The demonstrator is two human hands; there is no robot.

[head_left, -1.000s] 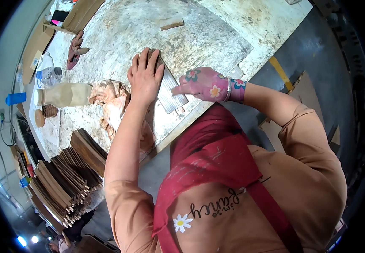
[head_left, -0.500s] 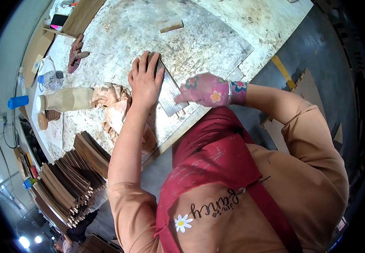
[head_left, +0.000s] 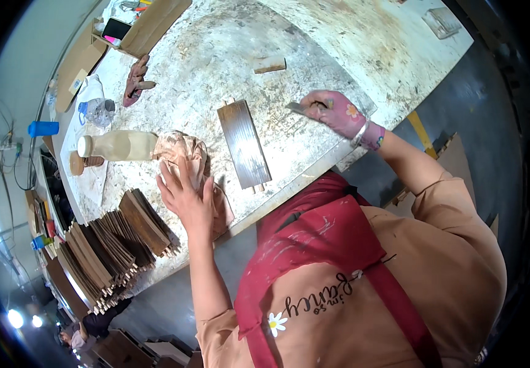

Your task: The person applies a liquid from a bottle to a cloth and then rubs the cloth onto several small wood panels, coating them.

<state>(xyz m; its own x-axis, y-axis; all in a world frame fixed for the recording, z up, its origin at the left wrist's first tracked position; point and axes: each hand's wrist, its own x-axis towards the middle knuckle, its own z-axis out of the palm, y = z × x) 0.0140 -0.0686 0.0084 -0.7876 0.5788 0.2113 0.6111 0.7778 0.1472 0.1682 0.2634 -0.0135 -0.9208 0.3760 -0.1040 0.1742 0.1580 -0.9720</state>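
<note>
A dark wooden board point(head_left: 243, 144) lies on the worktable, with small pegs at both ends and a glossy sheen across its face. To its left, my bare left hand point(head_left: 186, 195) reaches onto a crumpled, stained cloth point(head_left: 179, 146); its fingers are spread and touch the cloth. My right hand point(head_left: 338, 115), in a pink flowered glove, is right of the board and above the table. Its fingers are closed on a small flat grey scraper blade point(head_left: 295, 108), whose far end is hidden in the glove.
A bottle of cloudy liquid point(head_left: 121, 146) lies beside the cloth. Stacked dark boards point(head_left: 102, 248) line the near left edge. Stained gloves point(head_left: 137, 83), a wood offcut point(head_left: 270, 65) and a cardboard box point(head_left: 151, 34) sit farther back. A clear block point(head_left: 441, 23) is at far right.
My left hand has left the board and moved left to the cloth. My right hand has lifted off the board and moved right and away, showing the blade. The view has shifted.
</note>
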